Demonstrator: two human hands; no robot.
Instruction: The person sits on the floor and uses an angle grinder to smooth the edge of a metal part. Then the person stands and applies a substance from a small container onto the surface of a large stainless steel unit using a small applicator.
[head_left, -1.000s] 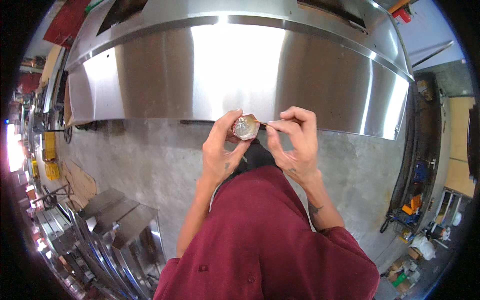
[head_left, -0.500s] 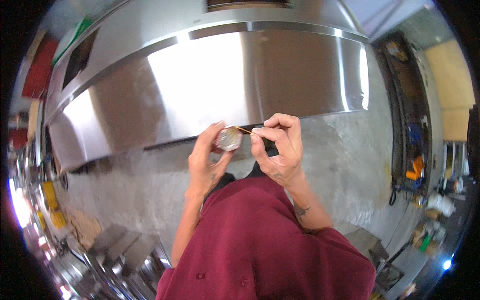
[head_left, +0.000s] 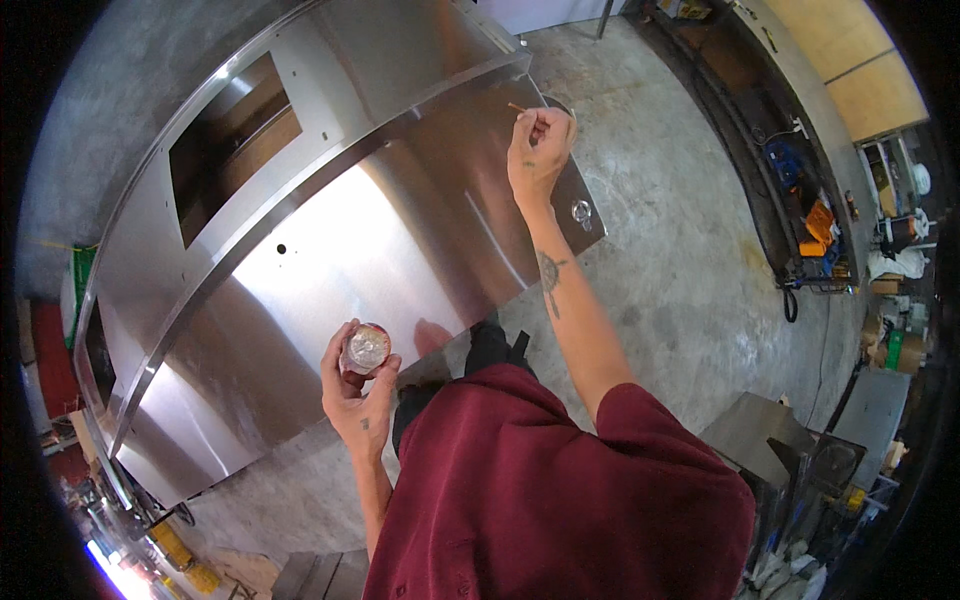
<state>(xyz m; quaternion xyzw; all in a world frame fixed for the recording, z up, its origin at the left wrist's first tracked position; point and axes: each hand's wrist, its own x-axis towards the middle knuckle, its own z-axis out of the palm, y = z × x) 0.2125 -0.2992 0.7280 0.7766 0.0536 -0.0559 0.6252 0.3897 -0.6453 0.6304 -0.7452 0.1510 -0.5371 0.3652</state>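
Over the steel panel (head_left: 330, 250), left hand (head_left: 355, 385) grips a small round tin (head_left: 366, 347), light, rigid, best held by its sides; right hand (head_left: 538, 150) pinches a thin stick (head_left: 517, 107), probably fragile, at the panel's far edge.

Left hand (head_left: 357, 392) grips small jar (head_left: 366, 347); right hand (head_left: 537, 150) pinches stick (head_left: 517, 107).

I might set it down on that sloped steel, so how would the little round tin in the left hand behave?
The round tin fits between the left hand's fingertips, so it is probably light. Round, on the smooth, glossy steel panel, it may well slide or roll. Its open top could spill.
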